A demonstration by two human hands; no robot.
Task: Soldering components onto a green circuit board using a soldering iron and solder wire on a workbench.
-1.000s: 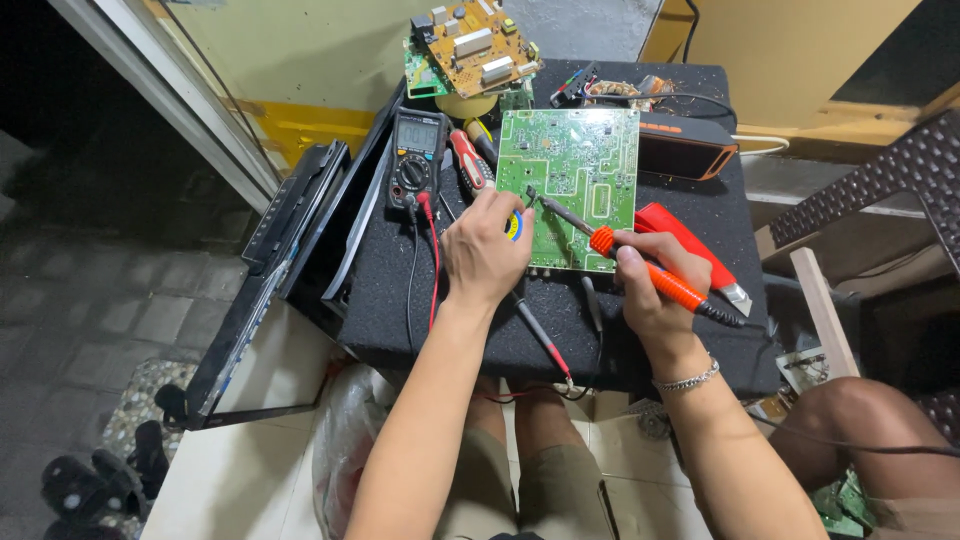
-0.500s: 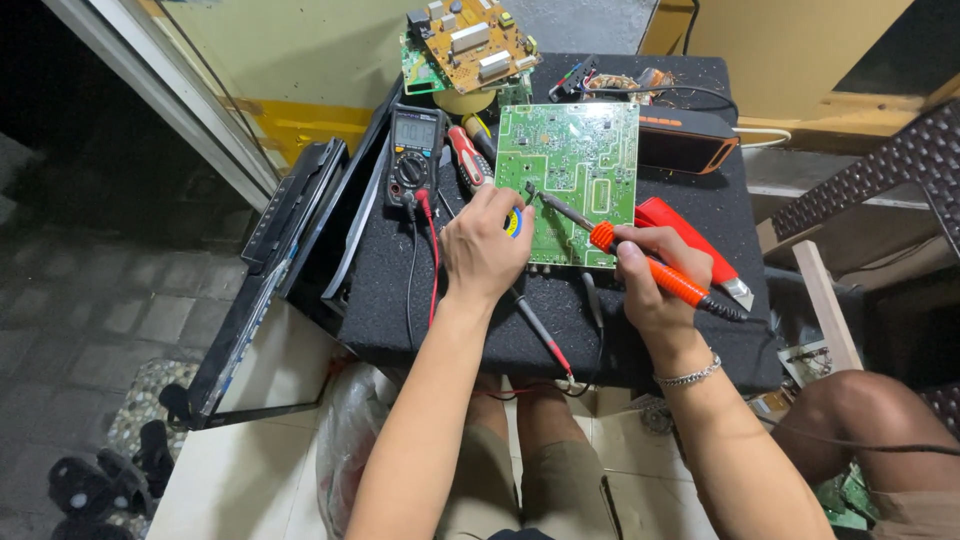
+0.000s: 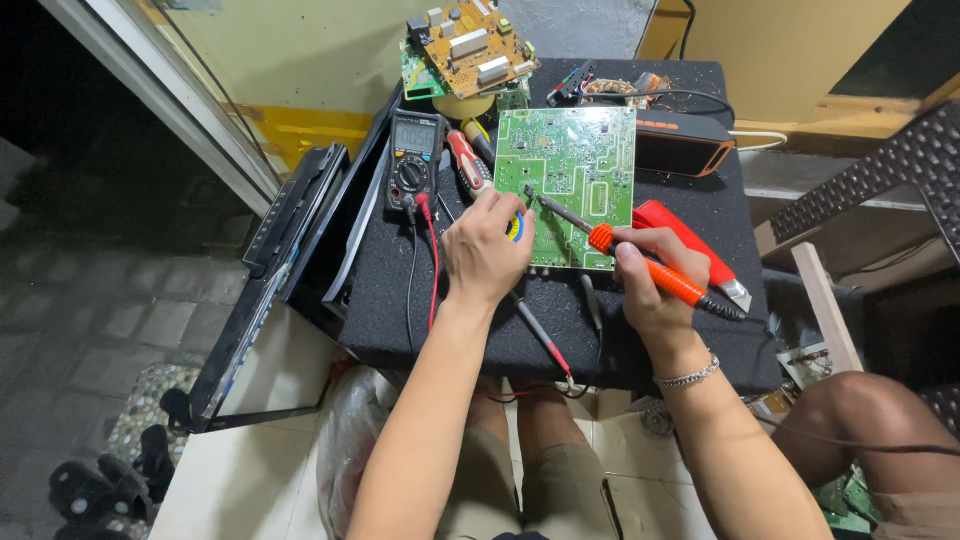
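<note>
Right hand (image 3: 655, 285) grips soldering iron (image 3: 650, 270); two circuit boards (possibly more).

Bright, even light falls from above onto the black mat (image 3: 700, 330) and the green circuit board (image 3: 570, 170), which stay sharp. Shadows under the hands are soft. The floor (image 3: 90, 300) at left sinks into dimness, and straight lines bow near the edges.
</note>
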